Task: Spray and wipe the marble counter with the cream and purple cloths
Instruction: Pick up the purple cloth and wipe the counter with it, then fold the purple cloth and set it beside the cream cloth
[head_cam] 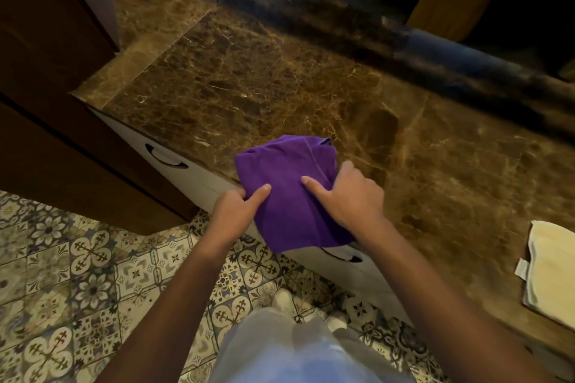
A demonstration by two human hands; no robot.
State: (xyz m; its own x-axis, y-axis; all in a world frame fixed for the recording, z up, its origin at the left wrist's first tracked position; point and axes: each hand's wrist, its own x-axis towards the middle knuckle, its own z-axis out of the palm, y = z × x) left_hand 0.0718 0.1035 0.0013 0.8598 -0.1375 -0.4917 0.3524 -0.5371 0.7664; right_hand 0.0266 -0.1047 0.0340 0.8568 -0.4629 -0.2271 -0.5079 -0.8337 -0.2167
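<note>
A folded purple cloth (287, 193) lies across the front edge of the brown marble counter (264, 84), its lower corner hanging over the drawers. My left hand (238, 207) grips the cloth's left edge, thumb on top. My right hand (348, 196) holds its right side, thumb pressed on the fabric and fingers curled round the edge. A folded cream cloth (549, 270) rests on the counter at the far right, partly cut off by the frame. No spray bottle is in view.
White drawer fronts with curved handles (166, 158) run under the counter edge. A dark wooden cabinet (46, 56) stands at the left. A raised dark marble ledge (404, 40) borders the back. Patterned floor tiles (77, 274) lie below.
</note>
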